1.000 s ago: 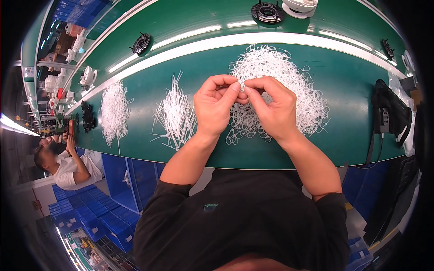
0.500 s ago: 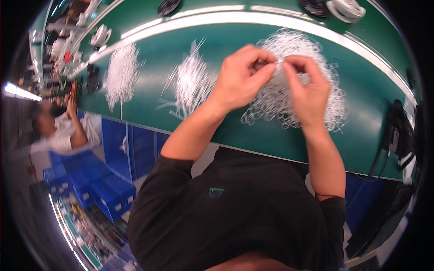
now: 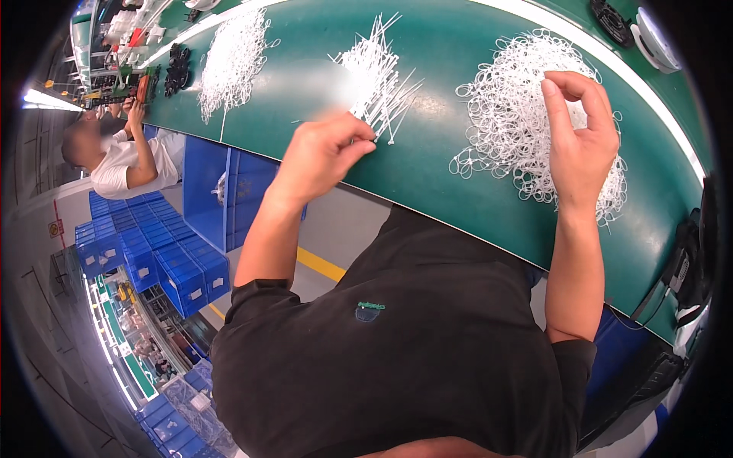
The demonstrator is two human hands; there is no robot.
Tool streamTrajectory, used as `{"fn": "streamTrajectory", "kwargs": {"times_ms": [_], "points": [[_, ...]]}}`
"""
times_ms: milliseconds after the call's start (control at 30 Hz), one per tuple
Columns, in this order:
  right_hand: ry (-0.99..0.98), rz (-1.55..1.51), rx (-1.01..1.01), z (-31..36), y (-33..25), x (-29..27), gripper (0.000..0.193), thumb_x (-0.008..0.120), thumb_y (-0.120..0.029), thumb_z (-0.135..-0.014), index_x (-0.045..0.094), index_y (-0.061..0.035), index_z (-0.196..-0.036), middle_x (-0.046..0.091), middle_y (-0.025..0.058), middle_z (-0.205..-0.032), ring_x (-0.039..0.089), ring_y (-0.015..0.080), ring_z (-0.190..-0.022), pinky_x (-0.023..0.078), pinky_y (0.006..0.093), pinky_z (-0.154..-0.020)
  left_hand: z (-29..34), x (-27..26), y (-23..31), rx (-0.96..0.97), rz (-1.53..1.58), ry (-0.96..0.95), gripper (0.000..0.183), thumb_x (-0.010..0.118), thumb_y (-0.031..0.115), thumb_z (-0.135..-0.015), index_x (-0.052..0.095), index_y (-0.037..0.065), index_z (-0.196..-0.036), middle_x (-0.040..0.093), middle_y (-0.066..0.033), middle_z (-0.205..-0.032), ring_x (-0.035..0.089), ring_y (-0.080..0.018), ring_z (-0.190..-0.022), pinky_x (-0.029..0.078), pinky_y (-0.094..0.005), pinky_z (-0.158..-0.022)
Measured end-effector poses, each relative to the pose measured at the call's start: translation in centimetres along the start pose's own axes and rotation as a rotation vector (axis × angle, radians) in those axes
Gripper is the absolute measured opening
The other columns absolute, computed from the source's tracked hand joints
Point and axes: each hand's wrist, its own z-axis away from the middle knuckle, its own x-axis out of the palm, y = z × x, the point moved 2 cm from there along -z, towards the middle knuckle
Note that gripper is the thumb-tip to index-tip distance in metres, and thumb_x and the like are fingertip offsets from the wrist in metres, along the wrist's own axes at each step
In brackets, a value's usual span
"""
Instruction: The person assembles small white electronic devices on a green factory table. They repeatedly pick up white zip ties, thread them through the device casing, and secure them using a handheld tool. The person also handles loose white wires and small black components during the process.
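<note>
1. My left hand (image 3: 324, 153) is at the near edge of the heap of straight white ties (image 3: 374, 72), thumb and forefinger drawn close beside the tie ends; I cannot tell whether a tie is pinched between them.
2. My right hand (image 3: 584, 145) is raised over the pile of white looped ties (image 3: 511, 99), thumb and forefinger curved into a ring with their tips near each other; I cannot tell whether they touch or grip a loop, since white loops lie right behind.
3. Both lots rest on the green table (image 3: 435, 164), well apart, the straight ties to the left of the looped ones.
4. Farther left lies another white pile (image 3: 233, 65), with black parts (image 3: 177, 70) beyond it.
5. At the upper right are a black round part (image 3: 609, 21) and a white round part (image 3: 658, 42), close together.
6. On my left, a person in a white shirt (image 3: 137, 172) sits near stacked blue bins (image 3: 191, 278).
</note>
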Motion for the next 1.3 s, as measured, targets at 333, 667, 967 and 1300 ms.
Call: {"fn": "streamTrajectory", "kwargs": {"times_ms": [333, 667, 967, 1300], "points": [[-0.040, -0.009, -0.009, 0.3, -0.1, 0.1, 0.009, 0.072, -0.004, -0.084, 0.072, -0.0016, -0.093, 0.069, 0.0084, -0.095, 0.065, 0.0190, -0.088, 0.051, 0.0306, -0.081, -2.6, 1.7, 0.3, 0.357, -0.259, -0.191, 0.013, 0.074, 0.004, -0.077, 0.067, 0.007, -0.087, 0.063, -0.0039, -0.085, 0.065, -0.0259, -0.076, 0.052, -0.0354, -0.064], [-0.045, -0.008, -0.021, 0.4, -0.1, 0.2, 0.007, 0.073, -0.005, -0.083, 0.071, -0.0035, -0.089, 0.069, 0.0082, -0.093, 0.065, 0.0226, -0.089, 0.051, 0.0336, -0.081, -9.1, 0.1, -2.0, -0.123, -0.101, 0.154, 0.015, 0.076, 0.014, -0.081, 0.071, 0.002, -0.087, 0.068, -0.0094, -0.079, 0.063, -0.0204, -0.067, 0.051, -0.0332, -0.064], [-0.038, 0.038, -0.033, 0.3, 0.1, -0.1, 0.006, 0.073, -0.007, -0.083, 0.070, -0.0063, -0.087, 0.069, 0.0067, -0.092, 0.064, 0.0247, -0.090, 0.047, 0.0366, -0.084, -12.2, 2.6, -1.7, -0.212, -0.374, 0.095, 0.012, 0.072, 0.014, -0.083, 0.070, 0.003, -0.083, 0.070, -0.0148, -0.084, 0.068, -0.0337, -0.080, 0.052, -0.0428, -0.073], [-0.052, 0.037, -0.045, 0.3, 0.0, -0.1, 0.005, 0.072, -0.009, -0.083, 0.069, -0.0080, -0.087, 0.067, 0.0043, -0.090, 0.062, 0.0244, -0.089, 0.043, 0.0376, -0.088, -12.7, 3.0, -2.5, -0.159, -0.382, 0.099, 0.011, 0.069, 0.012, -0.085, 0.069, 0.002, -0.088, 0.070, -0.0165, -0.084, 0.068, -0.0350, -0.080, 0.052, -0.0436, -0.073]]}}
